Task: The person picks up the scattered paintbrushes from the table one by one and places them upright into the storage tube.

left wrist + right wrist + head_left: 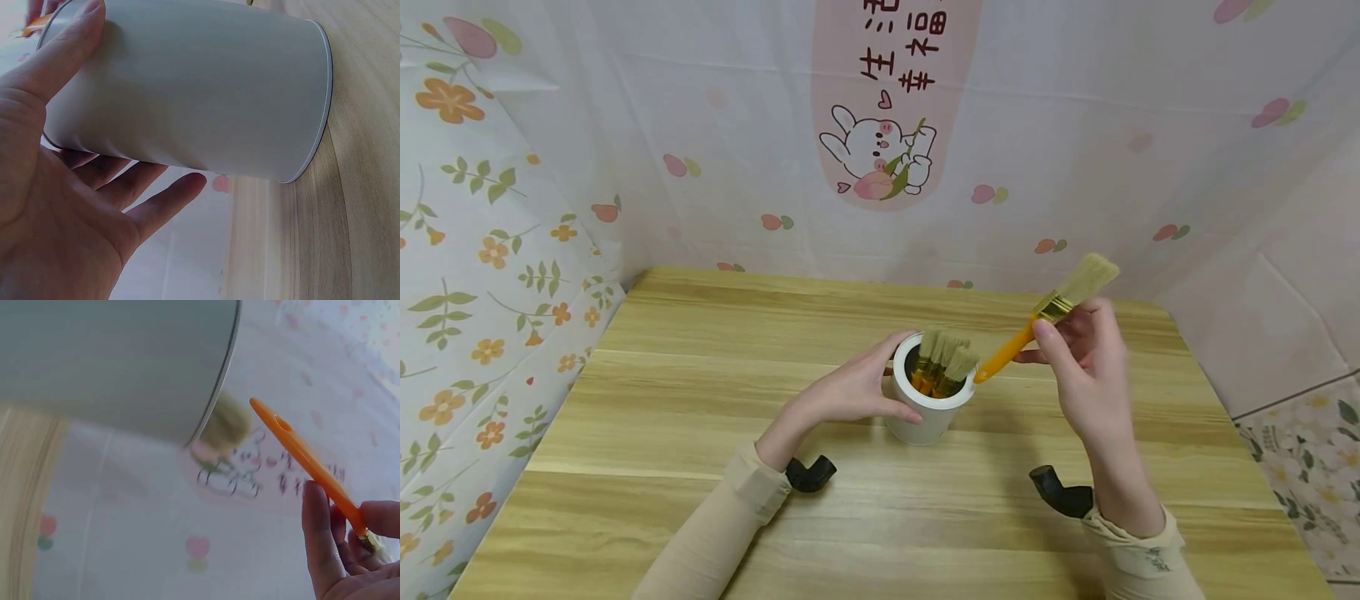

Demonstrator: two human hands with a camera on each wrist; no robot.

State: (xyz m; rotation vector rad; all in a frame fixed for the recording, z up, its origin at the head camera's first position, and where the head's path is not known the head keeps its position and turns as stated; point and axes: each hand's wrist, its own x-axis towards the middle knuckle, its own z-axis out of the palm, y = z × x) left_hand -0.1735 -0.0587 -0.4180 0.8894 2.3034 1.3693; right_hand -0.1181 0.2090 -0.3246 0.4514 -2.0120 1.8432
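Observation:
A white cylindrical can stands upright on the wooden table. Several paintbrushes sit inside it, bristles up, their orange handles partly hidden by the rim. My left hand grips the can from its left side, thumb in front and fingers behind, as the left wrist view also shows. To the can's right, my right hand pinches another paintbrush near its metal band. That brush is tilted, with its pale bristles toward the upper right and its orange handle end close to the can's rim.
The wooden table meets a white printed cloth at its back edge. Floral cloth hangs along the left side. A black curved piece sits by the left cuff, another by the right.

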